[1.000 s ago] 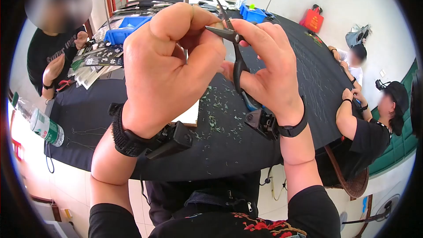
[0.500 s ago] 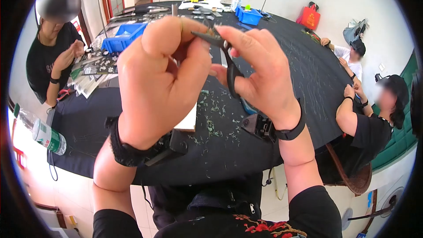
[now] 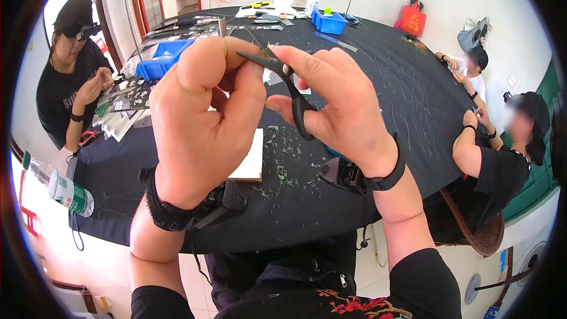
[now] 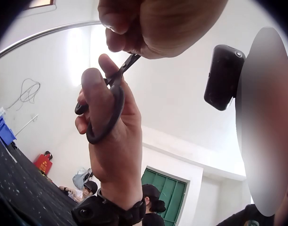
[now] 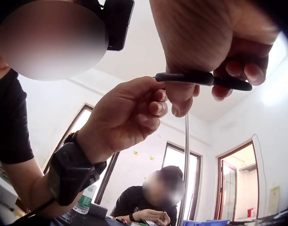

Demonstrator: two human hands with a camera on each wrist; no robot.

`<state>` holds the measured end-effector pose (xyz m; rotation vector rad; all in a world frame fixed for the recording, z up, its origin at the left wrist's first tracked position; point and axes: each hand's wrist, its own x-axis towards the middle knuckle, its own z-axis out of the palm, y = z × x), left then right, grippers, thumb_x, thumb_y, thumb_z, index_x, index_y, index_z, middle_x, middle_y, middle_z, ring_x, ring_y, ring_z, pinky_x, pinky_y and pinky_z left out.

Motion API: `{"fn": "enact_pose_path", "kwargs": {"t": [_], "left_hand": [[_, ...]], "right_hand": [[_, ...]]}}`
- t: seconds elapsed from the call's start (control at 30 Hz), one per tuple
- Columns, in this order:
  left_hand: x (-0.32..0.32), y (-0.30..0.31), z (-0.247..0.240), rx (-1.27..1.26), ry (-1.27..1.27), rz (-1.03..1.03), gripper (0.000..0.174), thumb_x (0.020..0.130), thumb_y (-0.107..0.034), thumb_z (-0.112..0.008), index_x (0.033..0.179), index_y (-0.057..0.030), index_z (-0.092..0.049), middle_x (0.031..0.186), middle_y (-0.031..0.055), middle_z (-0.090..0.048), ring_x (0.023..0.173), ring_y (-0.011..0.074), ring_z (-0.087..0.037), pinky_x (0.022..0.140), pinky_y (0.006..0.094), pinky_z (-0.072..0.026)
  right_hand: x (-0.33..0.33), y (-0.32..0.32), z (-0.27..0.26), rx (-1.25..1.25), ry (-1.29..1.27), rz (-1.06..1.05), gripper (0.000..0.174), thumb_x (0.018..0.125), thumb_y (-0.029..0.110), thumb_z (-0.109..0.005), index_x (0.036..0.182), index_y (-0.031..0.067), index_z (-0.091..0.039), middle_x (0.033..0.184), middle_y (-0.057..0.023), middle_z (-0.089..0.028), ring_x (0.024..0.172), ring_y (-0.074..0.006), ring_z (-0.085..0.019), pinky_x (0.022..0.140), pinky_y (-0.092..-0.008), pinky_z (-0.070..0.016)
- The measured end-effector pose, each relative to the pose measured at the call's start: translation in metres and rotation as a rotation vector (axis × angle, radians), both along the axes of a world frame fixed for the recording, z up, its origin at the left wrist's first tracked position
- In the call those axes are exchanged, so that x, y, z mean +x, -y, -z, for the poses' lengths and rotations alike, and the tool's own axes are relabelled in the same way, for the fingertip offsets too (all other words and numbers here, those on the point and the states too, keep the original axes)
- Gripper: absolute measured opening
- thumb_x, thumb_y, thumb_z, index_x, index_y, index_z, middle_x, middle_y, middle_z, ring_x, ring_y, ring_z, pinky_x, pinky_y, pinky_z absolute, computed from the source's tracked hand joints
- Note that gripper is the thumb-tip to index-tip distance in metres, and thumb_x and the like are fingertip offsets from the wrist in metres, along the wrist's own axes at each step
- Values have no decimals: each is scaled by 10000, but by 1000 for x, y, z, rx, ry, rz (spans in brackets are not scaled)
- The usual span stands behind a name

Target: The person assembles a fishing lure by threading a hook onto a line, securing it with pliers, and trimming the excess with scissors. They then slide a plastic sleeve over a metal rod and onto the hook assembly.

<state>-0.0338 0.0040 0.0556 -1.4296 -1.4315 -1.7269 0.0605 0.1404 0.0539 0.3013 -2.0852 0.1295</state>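
Observation:
Black scissors (image 3: pixel 299 112) hang from my right hand (image 3: pixel 348 103), thumb and fingers curled round the handles. One dark blade lies across the fingertips of my left hand (image 3: pixel 204 112), which is curled with thumb and index finger together. Thin wisps (image 3: pixel 271 52) show by the blades; what the left fingertips pinch is too small to tell. In the left wrist view the scissors (image 4: pixel 116 106) point up toward the left hand (image 4: pixel 170 26). The right wrist view has the handles (image 5: pixel 186 78) edge-on under the right hand (image 5: pixel 200 40), blades mostly hidden.
Green scraps (image 3: pixel 283 174) litter the black tabletop (image 3: pixel 331 224) beside a white board (image 3: pixel 251 162). Blue trays (image 3: pixel 329 22) stand farther back, and a bottle (image 3: pixel 69 192) is at the left edge. A metal pole (image 5: pixel 187 165) rises behind the hands. Several people sit around the table.
Both hands, with the scissors, have shifted left and lower in the head view, still close together. The scissors' upper blade, plainly spread a second ago, is now harder to make out.

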Motion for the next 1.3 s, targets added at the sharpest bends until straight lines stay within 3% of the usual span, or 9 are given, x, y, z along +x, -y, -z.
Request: {"fn": "enact_pose_path", "kwargs": {"t": [0.17, 0.23, 0.47, 0.53, 0.77, 0.83, 1.17, 1.23, 1.3], "left_hand": [[-2, 0, 0, -6, 10, 21, 71, 746, 14, -578, 790, -39, -562, 623, 1, -554, 503, 57, -506, 423, 179, -368], [-2, 0, -1, -9, -26, -7, 73, 742, 15, -581, 787, -40, -563, 616, -7, -551, 505, 48, -502, 417, 174, -351], [-1, 4, -2, 6, -14, -9, 72, 733, 16, -580, 767, -44, -562, 601, -20, -541, 500, 33, -487, 411, 167, -330], [0, 10, -2, -134, -43, -37, 72, 819, 6, -534, 890, 7, -544, 713, -20, -513, 593, 11, -455, 517, 142, -368], [-1, 10, -1, -99, -73, -73, 68, 809, 13, -544, 876, 4, -545, 713, -40, -500, 604, -7, -437, 522, 130, -352], [-3, 11, -1, -109, -61, -57, 68, 806, 21, -543, 873, 4, -543, 713, -42, -501, 607, -7, -437, 520, 129, -352], [-5, 12, 0, -76, -127, -40, 65, 800, 35, -540, 859, 9, -539, 687, -26, -506, 570, 1, -455, 489, 133, -364], [-3, 11, -3, -81, -38, -31, 65, 793, 41, -540, 850, 10, -541, 678, -20, -516, 566, 3, -462, 490, 133, -368], [-2, 11, -6, -74, -48, -27, 62, 791, 41, -541, 844, 9, -543, 676, -17, -520, 563, 4, -464, 489, 134, -368]], "right_hand": [[-2, -1, 0, 21, -23, -14, 498, 638, 153, -735, 1100, 89, -559, 650, -32, -478, 599, -179, -451, 556, -279, -388], [1, 3, -1, -34, 39, -8, 426, 647, 115, -683, 1055, 78, -567, 676, -70, -490, 636, -241, -470, 596, -326, -397], [1, 5, 0, -43, 44, -22, 414, 657, 112, -673, 1056, 75, -565, 673, -74, -489, 634, -247, -473, 596, -333, -392], [2, 7, -1, -41, 54, -10, 405, 661, 116, -670, 1050, 74, -566, 664, -75, -490, 629, -247, -475, 591, -336, -387], [2, 6, 0, -45, 52, -16, 399, 658, 107, -662, 1045, 76, -567, 650, -81, -490, 621, -257, -479, 583, -339, -384], [0, 4, 1, 14, 4, 1, 482, 621, 119, -743, 1071, 88, -574, 597, -24, -444, 556, -167, -441, 508, -276, -380], [3, 5, 1, 9, 4, -4, 450, 623, 106, -737, 1047, 90, -585, 576, -20, -421, 534, -160, -430, 494, -274, -370], [6, 7, -3, -31, 87, -25, 451, 602, 40, -631, 1046, 80, -566, 646, -72, -493, 613, -260, -478, 574, -343, -393], [7, 7, -5, -17, 87, 0, 439, 609, 53, -640, 1041, 81, -568, 642, -69, -496, 610, -261, -478, 573, -342, -393]]}}
